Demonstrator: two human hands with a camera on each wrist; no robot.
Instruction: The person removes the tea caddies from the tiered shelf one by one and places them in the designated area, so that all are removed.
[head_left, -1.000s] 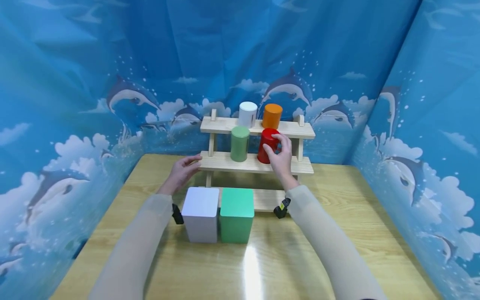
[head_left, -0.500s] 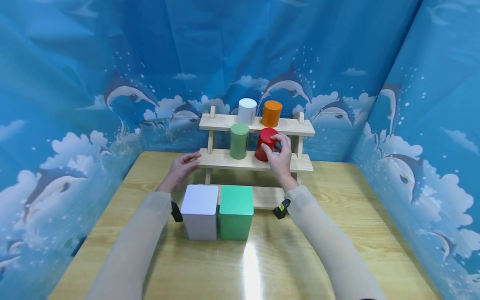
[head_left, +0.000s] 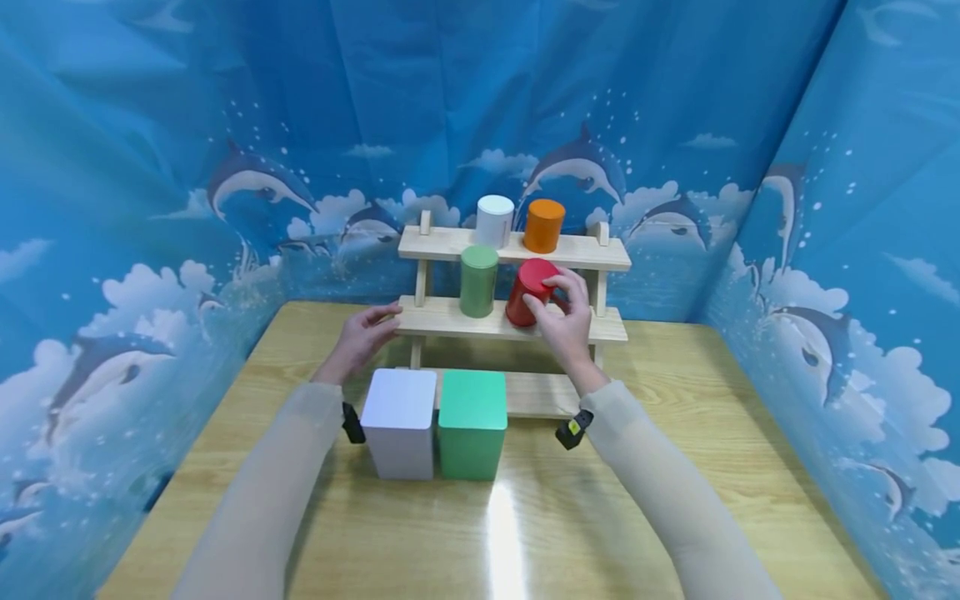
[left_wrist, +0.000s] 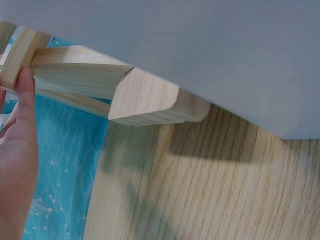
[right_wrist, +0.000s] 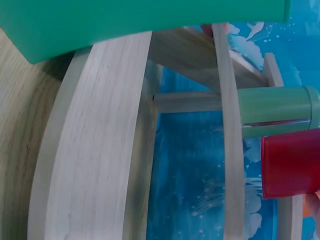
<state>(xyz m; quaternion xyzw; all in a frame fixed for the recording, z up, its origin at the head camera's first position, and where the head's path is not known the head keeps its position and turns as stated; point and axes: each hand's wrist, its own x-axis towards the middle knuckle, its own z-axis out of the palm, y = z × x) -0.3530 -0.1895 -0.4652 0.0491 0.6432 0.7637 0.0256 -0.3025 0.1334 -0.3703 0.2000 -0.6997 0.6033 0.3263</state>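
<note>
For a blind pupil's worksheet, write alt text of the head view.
A person's right hand holds a red mug at the middle tier of a wooden shelf; the left hand touches that tier's left end. Beside the mug stands a green cylinder; above, a white cylinder and an orange cylinder; in front, a pale box and a green box.

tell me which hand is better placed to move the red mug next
Right, most likely: the right hand grips the red mug, while the left hand touches the left end of the middle shelf, with the green canister standing between it and the mug.
</note>
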